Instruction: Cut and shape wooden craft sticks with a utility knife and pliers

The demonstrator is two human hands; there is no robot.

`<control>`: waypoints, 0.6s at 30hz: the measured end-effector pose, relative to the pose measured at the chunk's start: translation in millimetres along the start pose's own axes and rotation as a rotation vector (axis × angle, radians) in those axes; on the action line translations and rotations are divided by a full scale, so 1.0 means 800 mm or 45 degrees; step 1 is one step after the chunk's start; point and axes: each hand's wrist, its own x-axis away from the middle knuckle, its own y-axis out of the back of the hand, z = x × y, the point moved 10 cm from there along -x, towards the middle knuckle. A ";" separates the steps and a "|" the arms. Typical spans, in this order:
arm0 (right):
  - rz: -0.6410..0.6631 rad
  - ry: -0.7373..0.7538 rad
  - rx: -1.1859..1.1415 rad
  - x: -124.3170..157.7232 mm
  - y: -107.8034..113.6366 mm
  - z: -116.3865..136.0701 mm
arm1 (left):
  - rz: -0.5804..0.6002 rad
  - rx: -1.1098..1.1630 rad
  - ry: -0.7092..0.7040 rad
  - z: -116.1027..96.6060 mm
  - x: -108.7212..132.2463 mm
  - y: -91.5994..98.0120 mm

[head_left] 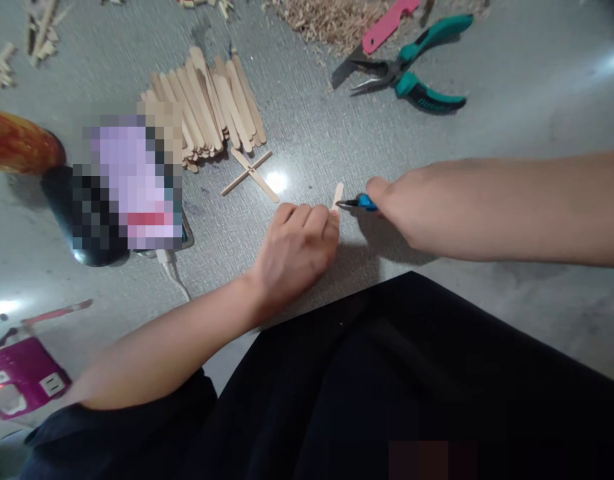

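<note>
on my feed the left hand [301,248] curls over the bench [307,143], its grip pinching a wooden stick [339,191] whose end juts out beyond it; i have the right hand [394,208] closed around a blue-handled tool [365,202], dark tip at that stick, near the left knuckles.

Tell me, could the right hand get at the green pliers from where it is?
Probably yes: nothing seems to stand between the right hand and the green pliers. That hand holds a blue tool, though, so it would likely need to put that down first.
</note>
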 end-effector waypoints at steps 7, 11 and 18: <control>-0.016 0.071 -0.098 0.014 -0.037 -0.020 | -0.099 -0.123 -0.032 -0.002 0.000 0.015; -0.023 0.157 -0.179 0.009 -0.047 -0.026 | -0.135 -0.054 -0.021 0.002 -0.001 0.024; -0.082 0.162 -0.329 0.010 -0.057 -0.042 | -0.051 0.034 0.006 0.007 -0.001 0.018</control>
